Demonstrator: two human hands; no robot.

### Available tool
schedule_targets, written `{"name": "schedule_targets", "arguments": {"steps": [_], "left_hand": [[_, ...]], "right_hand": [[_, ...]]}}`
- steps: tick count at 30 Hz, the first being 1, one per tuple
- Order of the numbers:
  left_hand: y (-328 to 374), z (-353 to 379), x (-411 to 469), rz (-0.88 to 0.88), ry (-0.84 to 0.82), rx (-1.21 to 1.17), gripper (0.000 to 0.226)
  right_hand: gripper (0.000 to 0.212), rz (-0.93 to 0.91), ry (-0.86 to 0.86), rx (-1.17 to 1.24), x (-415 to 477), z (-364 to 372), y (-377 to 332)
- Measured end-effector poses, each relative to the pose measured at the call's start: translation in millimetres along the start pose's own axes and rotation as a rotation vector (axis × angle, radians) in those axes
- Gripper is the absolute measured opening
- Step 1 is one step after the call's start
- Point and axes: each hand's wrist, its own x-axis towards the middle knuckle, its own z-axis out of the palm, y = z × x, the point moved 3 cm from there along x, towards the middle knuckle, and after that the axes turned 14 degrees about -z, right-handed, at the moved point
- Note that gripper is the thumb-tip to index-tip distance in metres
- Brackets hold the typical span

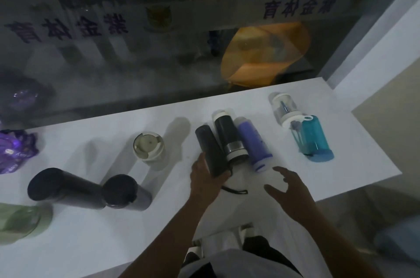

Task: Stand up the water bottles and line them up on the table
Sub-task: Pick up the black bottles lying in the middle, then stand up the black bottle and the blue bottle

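1. The left hand (205,177) is wrapped around the near end of a plain black bottle (210,150) that lies flat on the white bench (91,243). Gripping it at the end looks like a way to tip it upright.
2. The right hand (287,193) hovers above the bench with fingers spread, grasping nothing, just short of the near end of a purple bottle (254,143).
3. Three bottles lie side by side and touching: the black one, a black bottle with a silver band (229,139) in the middle, and the purple one on the right. They probably have to be taken one by one.
4. Farther right, well apart from both hands, a teal bottle (312,139) and a clear bottle (283,106) lie flat, their ends meeting.
5. To the left, a cream bottle (148,148) and a dark bottle (127,191) appear to stand already, a start for the row. A larger black bottle (61,187) beside them seems tilted or lying; I cannot tell which.
6. A green bottle (20,221) sits at the left edge, partly cut off.
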Motion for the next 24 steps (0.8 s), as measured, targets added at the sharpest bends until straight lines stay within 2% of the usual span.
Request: {"name": "schedule_targets", "arguments": {"steps": [5,9,13,18,24], "left_hand": [[-27.1,40.0,21.9,-0.325,0.0,-0.018,0.112],[-32.5,63.7,31.1,-0.423,0.085,-0.063,0.104],[-32.7,78.9,38.0,-0.451,0.19,-0.143,0.092],[-30.8,84.7,26.6,-0.422,0.231,-0.261,0.078],[-57.1,75.2,-14.3,-0.45,0.303,-0.221,0.081]], "right_hand": [[0.065,-0.065,-0.101,-0.024,14.3,1.6,11.5],[0.069,-0.109,-0.2,-0.012,26.4,-9.2,28.9],[0.068,-0.16,-0.242,0.034,46.3,-24.9,50.6],[0.066,-0.228,-0.289,0.055,64.2,-31.2,75.5],[0.063,-0.301,-0.297,0.091,91.7,-17.5,83.5]]}}
